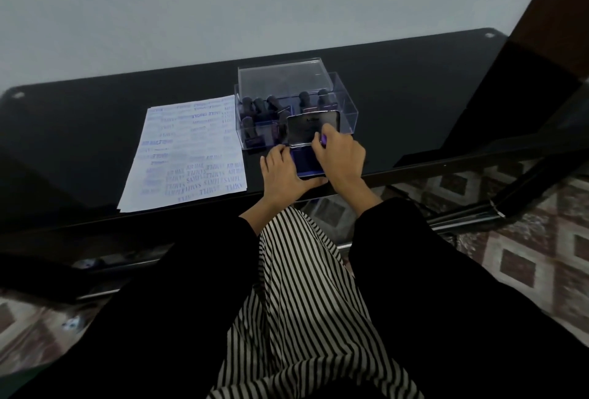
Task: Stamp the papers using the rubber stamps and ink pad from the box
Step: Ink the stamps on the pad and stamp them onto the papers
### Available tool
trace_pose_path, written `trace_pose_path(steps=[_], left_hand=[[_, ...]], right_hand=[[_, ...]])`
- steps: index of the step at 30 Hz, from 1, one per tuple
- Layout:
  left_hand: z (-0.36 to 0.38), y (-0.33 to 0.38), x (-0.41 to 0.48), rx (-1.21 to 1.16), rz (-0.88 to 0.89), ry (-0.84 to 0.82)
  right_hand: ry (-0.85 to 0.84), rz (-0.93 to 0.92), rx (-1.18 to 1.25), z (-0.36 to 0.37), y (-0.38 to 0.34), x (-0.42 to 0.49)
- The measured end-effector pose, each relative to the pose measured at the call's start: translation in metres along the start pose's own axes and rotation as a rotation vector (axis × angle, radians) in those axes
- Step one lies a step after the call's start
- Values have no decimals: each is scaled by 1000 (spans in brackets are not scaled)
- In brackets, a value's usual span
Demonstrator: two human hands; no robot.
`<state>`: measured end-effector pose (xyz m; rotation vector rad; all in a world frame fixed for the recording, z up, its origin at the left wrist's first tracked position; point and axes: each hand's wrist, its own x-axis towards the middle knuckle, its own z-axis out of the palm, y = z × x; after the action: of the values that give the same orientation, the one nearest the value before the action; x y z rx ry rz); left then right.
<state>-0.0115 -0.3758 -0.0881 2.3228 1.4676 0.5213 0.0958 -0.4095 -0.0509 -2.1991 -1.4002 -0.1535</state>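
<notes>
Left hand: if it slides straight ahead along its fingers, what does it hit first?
Likely the clear box front wall, just past the fingers of the left hand; depth is unclear.

head view | worn high | faces forward-down | table (414,95) near
</notes>
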Motion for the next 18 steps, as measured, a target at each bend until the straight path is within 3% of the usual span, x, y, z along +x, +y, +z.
trace_pose_path(steps=[18], left_hand=[[1, 2, -1, 95, 4, -82]], right_hand=[[0, 23, 11, 14, 0, 24]])
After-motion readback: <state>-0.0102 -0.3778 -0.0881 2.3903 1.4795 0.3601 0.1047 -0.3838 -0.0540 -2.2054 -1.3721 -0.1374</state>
